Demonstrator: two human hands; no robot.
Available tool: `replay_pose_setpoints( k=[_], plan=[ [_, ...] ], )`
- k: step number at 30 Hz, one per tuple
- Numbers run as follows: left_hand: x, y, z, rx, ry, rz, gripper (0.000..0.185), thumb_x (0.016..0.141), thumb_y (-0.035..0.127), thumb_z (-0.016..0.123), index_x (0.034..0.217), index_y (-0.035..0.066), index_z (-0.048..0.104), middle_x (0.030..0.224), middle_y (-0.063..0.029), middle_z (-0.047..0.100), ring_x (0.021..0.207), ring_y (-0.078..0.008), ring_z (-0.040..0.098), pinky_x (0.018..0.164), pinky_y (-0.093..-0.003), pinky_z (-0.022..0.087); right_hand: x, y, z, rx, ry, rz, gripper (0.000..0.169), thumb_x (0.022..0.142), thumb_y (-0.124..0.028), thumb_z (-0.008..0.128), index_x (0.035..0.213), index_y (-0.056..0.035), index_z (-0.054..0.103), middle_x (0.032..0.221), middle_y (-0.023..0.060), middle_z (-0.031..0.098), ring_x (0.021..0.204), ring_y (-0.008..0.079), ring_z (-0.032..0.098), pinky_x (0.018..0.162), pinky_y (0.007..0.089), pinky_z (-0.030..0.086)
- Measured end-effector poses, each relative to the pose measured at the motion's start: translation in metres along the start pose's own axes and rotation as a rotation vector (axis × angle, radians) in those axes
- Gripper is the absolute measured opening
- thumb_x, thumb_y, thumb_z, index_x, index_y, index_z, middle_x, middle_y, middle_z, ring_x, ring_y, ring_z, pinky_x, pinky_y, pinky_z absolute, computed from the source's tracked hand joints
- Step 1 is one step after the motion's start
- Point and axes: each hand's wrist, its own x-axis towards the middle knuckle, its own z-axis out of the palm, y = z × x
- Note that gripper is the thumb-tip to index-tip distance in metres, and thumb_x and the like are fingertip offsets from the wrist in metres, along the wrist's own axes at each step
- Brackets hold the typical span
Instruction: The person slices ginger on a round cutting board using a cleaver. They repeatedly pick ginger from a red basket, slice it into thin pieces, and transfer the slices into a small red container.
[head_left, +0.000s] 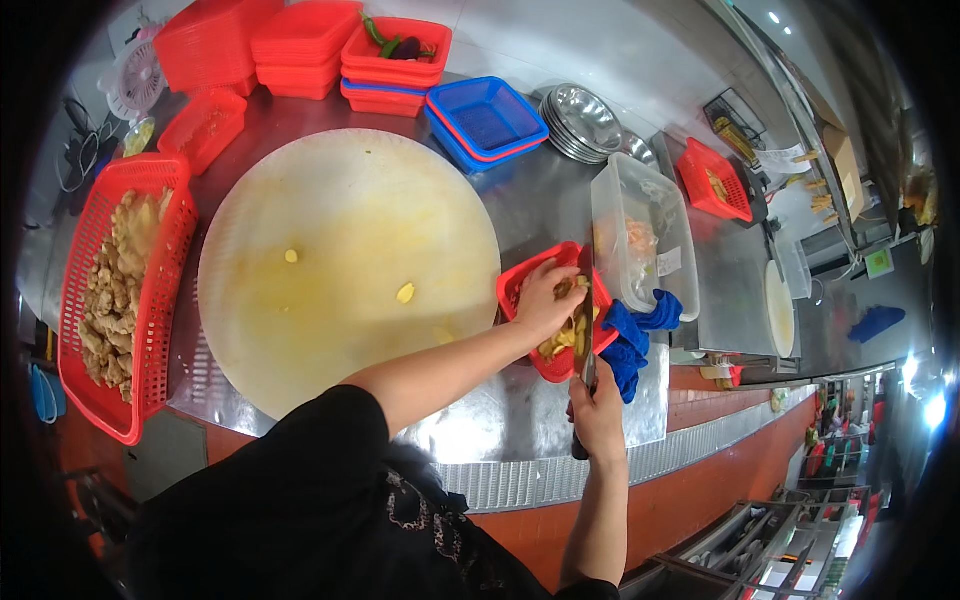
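To my right, my left hand (550, 301) is over a small red plastic basket (516, 282). Its fingers curl around some ginger slices (578, 283) against the flat of a kitchen knife (589, 315). My right hand (600, 412) grips the knife's dark handle, and the blade stands on edge above the basket, pointing away from me. More sliced ginger (556, 343) lies in the basket, partly hidden by my left hand and the blade. On the round chopping board (352, 225) are two loose slices, one near the middle left (291, 256) and another farther right (406, 292).
A large red basket of ginger roots (112, 322) stands left. Behind the board are stacked red baskets (304, 45), blue baskets (487, 116) and steel bowls (581, 120). A clear plastic bin (609, 191) and a blue cloth (630, 352) lie right of the small basket.
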Motion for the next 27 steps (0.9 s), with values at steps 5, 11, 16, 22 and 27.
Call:
replay_pose_setpoints(
  k=[5, 11, 16, 22, 27],
  plan=[
    [-0.007, 0.037, -0.063, -0.007, -0.187, 0.128, 0.033, 0.082, 0.018, 0.064, 0.113, 0.007, 0.062, 0.128, -0.0142, 0.054, 0.119, -0.0317, 0.05, 0.1, -0.0406, 0.04, -0.002, 0.017, -0.022, -0.04, 0.008, 0.052, 0.048, 0.089, -0.008, 0.053, 0.135, 0.0001, 0.04, 0.07, 0.0078, 0.055, 0.058, 0.0139, 0.052, 0.055, 0.0292, 0.043],
    [-0.052, 0.028, -0.205, 0.859, -0.511, 0.656, 0.019, 0.078, 0.017, 0.069, 0.096, 0.011, 0.067, 0.111, -0.0037, 0.062, 0.107, -0.0233, 0.054, 0.092, -0.0372, 0.044, -0.002, 0.003, -0.022, 0.505, -0.017, 0.077, 0.014, 0.093, -0.008, 0.05, 0.106, -0.005, 0.05, 0.069, 0.0015, 0.05, 0.053, 0.0086, 0.046, 0.047, 0.0223, 0.039],
    [-0.072, 0.029, -0.279, 1.141, -0.284, 0.587, 0.021, 0.077, 0.019, 0.069, 0.096, 0.012, 0.065, 0.114, -0.0048, 0.058, 0.111, -0.0223, 0.051, 0.094, -0.0398, 0.042, -0.021, 0.003, 0.008, 0.833, -0.235, 0.154, 0.015, 0.092, -0.008, 0.052, 0.107, -0.0095, 0.049, 0.07, 0.0037, 0.047, 0.049, 0.0115, 0.044, 0.044, 0.0244, 0.038],
    [-0.08, 0.04, -0.37, 1.107, 0.115, 0.33, 0.044, 0.08, 0.015, 0.066, 0.122, 0.009, 0.055, 0.132, -0.0153, 0.048, 0.123, -0.0337, 0.044, 0.103, -0.0434, 0.038, -0.044, 0.037, 0.1, 0.995, -0.486, 0.323, 0.017, 0.094, -0.008, 0.051, 0.109, -0.0153, 0.05, 0.071, 0.0059, 0.046, 0.051, 0.0141, 0.044, 0.043, 0.0269, 0.038],
    [-0.119, 0.047, -0.355, 0.72, -0.164, 0.091, 0.061, 0.085, 0.026, 0.062, 0.138, 0.006, 0.038, 0.14, -0.0197, 0.04, 0.131, -0.0397, 0.035, 0.107, -0.047, 0.032, -0.051, 0.01, 0.145, 1.009, -0.596, 0.346, 0.012, 0.096, -0.008, 0.048, 0.107, -0.0107, 0.048, 0.071, 0.0058, 0.046, 0.053, 0.0136, 0.045, 0.045, 0.0262, 0.039]
  ],
)
